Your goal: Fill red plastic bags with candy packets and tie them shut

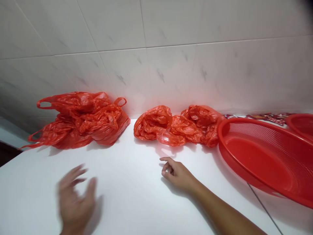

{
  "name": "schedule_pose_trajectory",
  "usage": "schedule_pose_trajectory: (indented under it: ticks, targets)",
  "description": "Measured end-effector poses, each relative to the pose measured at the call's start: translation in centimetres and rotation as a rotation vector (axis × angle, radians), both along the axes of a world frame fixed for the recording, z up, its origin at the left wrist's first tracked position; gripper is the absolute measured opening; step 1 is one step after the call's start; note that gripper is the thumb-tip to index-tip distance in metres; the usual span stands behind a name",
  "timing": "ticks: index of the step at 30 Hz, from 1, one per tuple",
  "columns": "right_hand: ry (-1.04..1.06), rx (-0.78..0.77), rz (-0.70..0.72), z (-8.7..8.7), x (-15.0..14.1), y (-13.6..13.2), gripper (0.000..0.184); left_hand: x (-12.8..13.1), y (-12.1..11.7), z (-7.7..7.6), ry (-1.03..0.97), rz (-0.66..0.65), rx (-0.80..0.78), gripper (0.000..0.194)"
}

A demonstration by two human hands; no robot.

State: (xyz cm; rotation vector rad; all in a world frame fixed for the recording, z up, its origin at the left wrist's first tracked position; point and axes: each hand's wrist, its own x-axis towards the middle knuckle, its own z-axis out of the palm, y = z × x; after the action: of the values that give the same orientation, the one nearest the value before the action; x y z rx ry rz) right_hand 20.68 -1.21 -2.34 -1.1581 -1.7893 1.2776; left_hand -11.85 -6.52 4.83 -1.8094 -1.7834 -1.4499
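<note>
My left hand (77, 202) hovers over the white tabletop (127, 192) at the lower left. It is smeared by motion, but its thumb and fingers stand apart with nothing between them. Low over the table's middle is my right hand (174, 171), index finger stretched out and the other fingers loosely curled toward the thumb. I see nothing in it. Just beyond it lie crumpled red plastic bags (187, 129), close to the wall. A larger heap of red plastic bags (85, 120), some with their loop handles sticking out, lies beyond my left hand. Neither hand touches a bag.
A big red plastic basket (259, 160) with mesh sides stands on the right, against the nearest bags. Behind it are small dark red patterned packets (271, 117) and another red container (303, 122). A pale tiled wall (168, 71) bounds the table's back.
</note>
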Motion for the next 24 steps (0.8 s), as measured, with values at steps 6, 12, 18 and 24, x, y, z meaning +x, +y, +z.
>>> schedule_pose_trajectory:
  ticks: [6, 12, 18, 24]
  targets:
    - [0.041, -0.005, -0.004, 0.1, 0.5, 0.3, 0.047, 11.4, 11.6, -0.6, 0.202, -0.469, -0.100, 0.060]
    - [0.077, -0.008, -0.002, 0.5, 0.7, 0.7, 0.044, 15.5, 18.9, 3.2, -0.147, -0.464, 0.002, 0.022]
    - [0.079, -0.010, -0.011, 0.8, 0.8, 0.7, 0.044, 15.1, 17.4, 5.7, -0.216, -0.445, 0.140, 0.027]
    - [0.214, 0.120, -0.182, 0.2, 0.7, 1.7, 0.016, 15.1, 10.4, -2.9, 0.253, -0.602, 0.019, 0.026]
